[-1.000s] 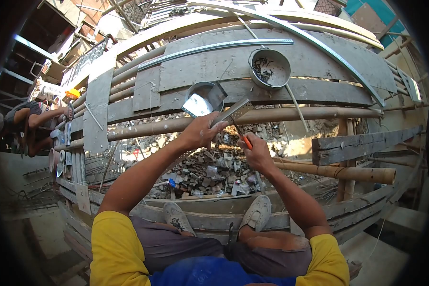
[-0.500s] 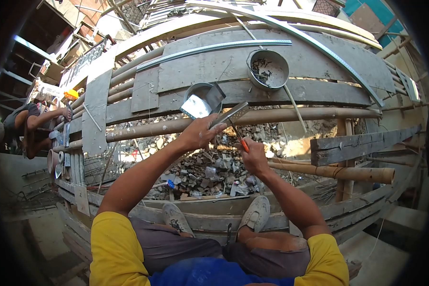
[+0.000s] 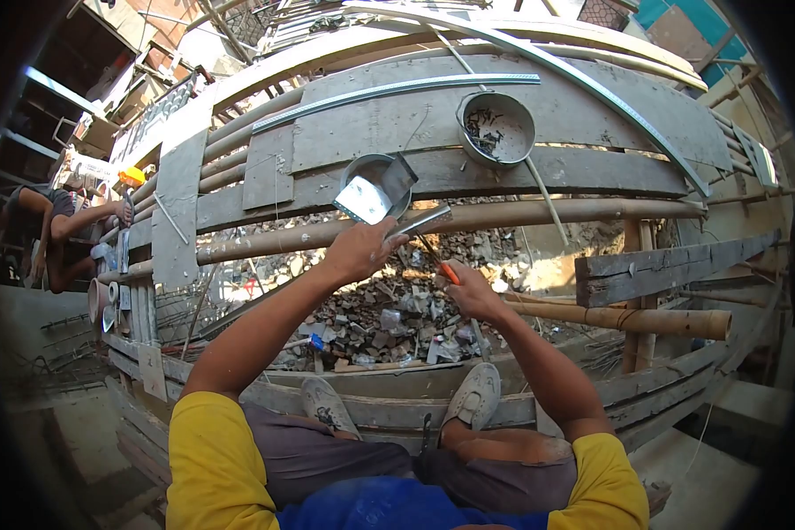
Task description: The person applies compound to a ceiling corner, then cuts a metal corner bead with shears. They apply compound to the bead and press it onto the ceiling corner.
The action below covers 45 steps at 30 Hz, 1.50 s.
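far left: another person (image 3: 40, 234) crouches on the scaffold edge, well apart from the work, beside an orange thing too small to name.
planks: grey wooden boards (image 3: 503, 115) and bamboo poles (image 3: 539, 214) run across the view, with rubble (image 3: 397, 309) showing in the gap below them.
left hand: the left hand (image 3: 359, 250) is clenched around one end of a perforated metal strip (image 3: 420, 221), holding it up over the gap, tilted upward to the right, just in front of the near bamboo pole.
tin behind it: a metal bowl (image 3: 375, 184) with a shiny folded sheet in it sits on a board just beyond the strip.
right hand: the right hand (image 3: 470, 291) is closed on an orange-handled tool (image 3: 442, 262), most likely a screwdriver, whose dark tip points up at the underside of the strip and seems to touch it.
screw bowl: a round bowl of dark fasteners (image 3: 496, 128) stands on the board farther back, to the right.
step in hand: by my reading, working the tool tip against the strip while the other hand steadies it.
next move calls for: a firm hold on the strip so it does not twist, and the tip kept seated in its spot; a slip would send it toward the left fingers.
feet: both shoes (image 3: 477, 395) rest on the near plank.
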### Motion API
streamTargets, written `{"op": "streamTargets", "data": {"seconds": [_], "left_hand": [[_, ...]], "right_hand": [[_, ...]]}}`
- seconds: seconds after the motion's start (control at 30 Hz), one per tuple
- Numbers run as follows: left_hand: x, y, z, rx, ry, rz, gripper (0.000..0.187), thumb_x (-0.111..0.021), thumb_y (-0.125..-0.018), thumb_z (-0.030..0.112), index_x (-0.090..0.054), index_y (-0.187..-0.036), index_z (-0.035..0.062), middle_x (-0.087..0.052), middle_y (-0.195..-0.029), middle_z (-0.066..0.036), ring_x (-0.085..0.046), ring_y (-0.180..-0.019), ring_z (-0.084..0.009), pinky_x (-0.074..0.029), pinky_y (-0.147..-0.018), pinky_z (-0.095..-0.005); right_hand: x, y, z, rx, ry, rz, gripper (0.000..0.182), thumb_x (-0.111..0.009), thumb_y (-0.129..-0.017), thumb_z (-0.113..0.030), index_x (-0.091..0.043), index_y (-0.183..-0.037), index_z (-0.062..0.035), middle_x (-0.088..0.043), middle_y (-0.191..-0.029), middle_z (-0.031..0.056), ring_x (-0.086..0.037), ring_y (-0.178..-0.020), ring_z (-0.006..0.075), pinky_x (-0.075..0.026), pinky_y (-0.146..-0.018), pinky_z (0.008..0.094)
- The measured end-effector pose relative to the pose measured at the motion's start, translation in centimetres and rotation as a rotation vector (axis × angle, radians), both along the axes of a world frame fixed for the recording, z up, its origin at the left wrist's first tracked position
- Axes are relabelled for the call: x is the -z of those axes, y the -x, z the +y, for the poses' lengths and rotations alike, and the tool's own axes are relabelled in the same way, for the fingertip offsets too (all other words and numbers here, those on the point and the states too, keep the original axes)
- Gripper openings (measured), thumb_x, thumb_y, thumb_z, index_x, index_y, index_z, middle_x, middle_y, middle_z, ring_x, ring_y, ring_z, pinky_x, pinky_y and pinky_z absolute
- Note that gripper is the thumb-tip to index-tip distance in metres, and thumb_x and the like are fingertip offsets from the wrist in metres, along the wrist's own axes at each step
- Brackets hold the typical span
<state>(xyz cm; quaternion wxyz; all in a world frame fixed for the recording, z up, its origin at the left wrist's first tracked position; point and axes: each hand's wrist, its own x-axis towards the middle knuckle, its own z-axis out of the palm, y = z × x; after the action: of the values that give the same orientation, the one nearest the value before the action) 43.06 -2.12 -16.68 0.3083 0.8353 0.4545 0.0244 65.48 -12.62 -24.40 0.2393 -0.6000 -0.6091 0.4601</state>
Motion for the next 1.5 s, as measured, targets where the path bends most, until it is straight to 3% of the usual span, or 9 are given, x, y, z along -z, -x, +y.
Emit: {"op": "streamTargets", "data": {"seconds": [0.07,0.13,0.47,0.53,0.67,1.1,1.27,1.4,1.5], "left_hand": [[0.4,0.2,0.3,0.001,0.093,-0.030,0.042,-0.041,-0.101,0.043,-0.050,-0.106,0.0024,-0.063,-0.081,-0.026,-0.061,-0.082,-0.0473,-0.044,-0.072,-0.0540],[0.8,0.5,0.5,0.002,0.182,-0.057,0.045,-0.037,-0.101,0.045,-0.051,-0.104,0.0022,-0.063,-0.084,-0.027,-0.060,-0.085,-0.0474,-0.044,-0.074,-0.0539],[2.0,0.2,0.0,-0.033,0.291,-0.106,0.069,-0.020,-0.101,0.057,-0.053,-0.090,-0.0033,-0.059,-0.089,-0.028,-0.057,-0.085,-0.0418,-0.042,-0.081,-0.0492],[2.3,0.5,0.4,-0.079,0.182,-0.134,0.067,-0.023,-0.101,0.055,-0.052,-0.093,-0.0041,-0.060,-0.089,-0.029,-0.059,-0.086,-0.0423,-0.043,-0.080,-0.0499],[1.5,1.2,1.5,-0.211,0.086,-0.086,0.057,-0.032,-0.101,0.053,-0.050,-0.102,-0.0016,-0.060,-0.092,-0.026,-0.059,-0.087,-0.0426,-0.044,-0.079,-0.0502],[0.9,-0.6,0.6,-0.153,-0.025,-0.079,0.043,-0.046,-0.100,0.043,-0.042,-0.102,0.0010,-0.060,-0.076,-0.026,-0.063,-0.075,-0.0447,-0.045,-0.067,-0.0529],[-1.5,-1.6,0.1,-0.248,0.385,-0.233,0.038,-0.047,-0.101,0.037,-0.040,-0.110,0.0010,-0.060,-0.073,-0.019,-0.064,-0.066,-0.0265,-0.047,-0.060,-0.0432],[0.9,-1.0,0.3,-0.139,0.177,-0.270,0.040,-0.049,-0.101,0.037,-0.042,-0.114,0.0001,-0.058,-0.073,-0.011,-0.060,-0.063,-0.0171,-0.047,-0.055,-0.0353],[0.3,-1.1,0.1,-0.139,0.413,-0.367,0.042,-0.049,-0.100,0.041,-0.047,-0.112,0.0003,-0.056,-0.072,-0.006,-0.057,-0.061,-0.0133,-0.047,-0.053,-0.0297]], "right_hand": [[-1.4,-0.4,-0.1,-0.004,0.071,0.030,0.024,-0.062,-0.092,-0.022,-0.052,-0.104,-0.0035,-0.058,-0.077,0.0109,-0.056,-0.068,0.0280,-0.044,-0.069,0.0402],[-3.5,-1.2,0.3,-0.031,0.566,0.517,0.024,-0.062,-0.093,-0.024,-0.053,-0.100,-0.0029,-0.056,-0.079,0.0060,-0.052,-0.072,0.0210,-0.044,-0.069,0.0374],[-2.3,-3.3,0.9,-0.207,0.242,0.096,0.033,-0.066,-0.089,-0.030,-0.055,-0.099,-0.0005,-0.058,-0.084,0.0113,-0.053,-0.078,0.0218,-0.044,-0.074,0.0373],[-3.7,-3.4,1.2,-0.259,0.154,-0.347,0.035,-0.067,-0.089,-0.031,-0.055,-0.102,-0.0009,-0.060,-0.087,0.0148,-0.056,-0.080,0.0245,-0.044,-0.075,0.0378],[-3.0,-3.8,0.7,-0.154,0.347,-0.163,0.027,-0.067,-0.088,-0.024,-0.056,-0.100,-0.0021,-0.060,-0.089,0.0107,-0.055,-0.083,0.0193,-0.044,-0.075,0.0360],[-2.3,-0.8,-0.2,0.057,0.130,-0.050,0.036,-0.067,-0.088,-0.034,-0.053,-0.094,-0.0015,-0.057,-0.080,0.0168,-0.054,-0.073,0.0305,-0.042,-0.070,0.0409],[-2.8,-0.3,-0.1,0.084,0.095,-0.119,0.037,-0.066,-0.088,-0.035,-0.053,-0.091,-0.0008,-0.058,-0.080,0.0203,-0.055,-0.072,0.0363,-0.043,-0.069,0.0429],[-3.3,-0.4,0.0,0.083,0.107,-0.110,0.036,-0.066,-0.088,-0.035,-0.053,-0.090,-0.0007,-0.059,-0.080,0.0207,-0.056,-0.073,0.0386,-0.043,-0.069,0.0443],[-3.2,-0.4,-0.1,0.070,0.079,-0.133,0.034,-0.066,-0.089,-0.032,-0.053,-0.090,-0.0006,-0.059,-0.080,0.0207,-0.056,-0.074,0.0398,-0.042,-0.069,0.0449]]}}
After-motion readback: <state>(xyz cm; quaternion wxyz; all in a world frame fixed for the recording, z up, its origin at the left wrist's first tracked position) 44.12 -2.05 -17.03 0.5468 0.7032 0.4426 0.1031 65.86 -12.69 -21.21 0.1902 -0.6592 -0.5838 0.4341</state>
